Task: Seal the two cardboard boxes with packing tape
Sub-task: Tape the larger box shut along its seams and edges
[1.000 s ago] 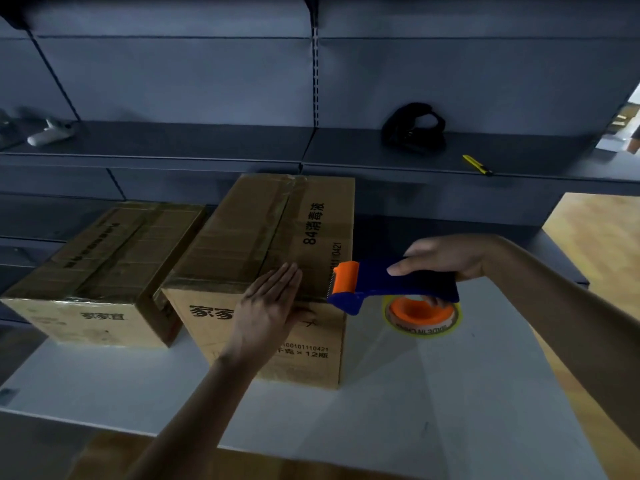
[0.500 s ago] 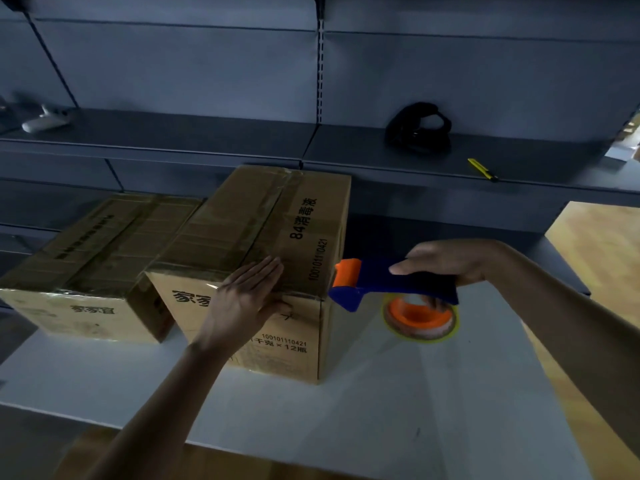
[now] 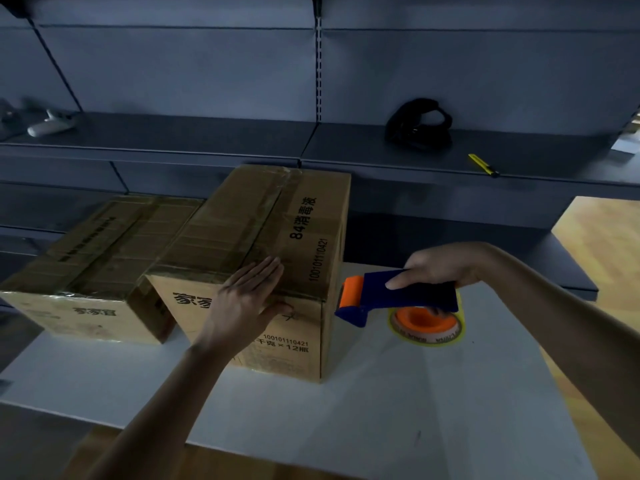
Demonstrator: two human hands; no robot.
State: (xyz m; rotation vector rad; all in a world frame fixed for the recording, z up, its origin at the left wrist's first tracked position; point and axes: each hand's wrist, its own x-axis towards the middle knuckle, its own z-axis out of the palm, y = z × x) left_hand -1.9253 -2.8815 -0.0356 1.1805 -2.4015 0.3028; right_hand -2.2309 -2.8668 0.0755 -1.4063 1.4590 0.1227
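Note:
Two cardboard boxes stand side by side on a white table (image 3: 398, 403). The taller right box (image 3: 249, 230) has glossy tape along its top seam. The lower left box (image 3: 93, 251) is taped too. My left hand (image 3: 247, 299) lies flat with straight fingers on the near top edge of the right box, thumb down its front face. My right hand (image 3: 440, 266) grips a blue and orange tape dispenser (image 3: 398, 294) just right of that box, its orange roller close to the box's right side. A tape roll (image 3: 427, 323) with an orange core sits under the dispenser.
Dark grey shelving runs behind the table. On the shelf lie a black strap-like object (image 3: 419, 126), a yellow utility knife (image 3: 483, 165) and a white object (image 3: 50, 124) at far left. Wooden floor (image 3: 595, 244) shows at right.
The dispenser's orange roller has drawn slightly away from the right box's side. My left hand stays flat on the box's near top edge. The view has shifted a little.

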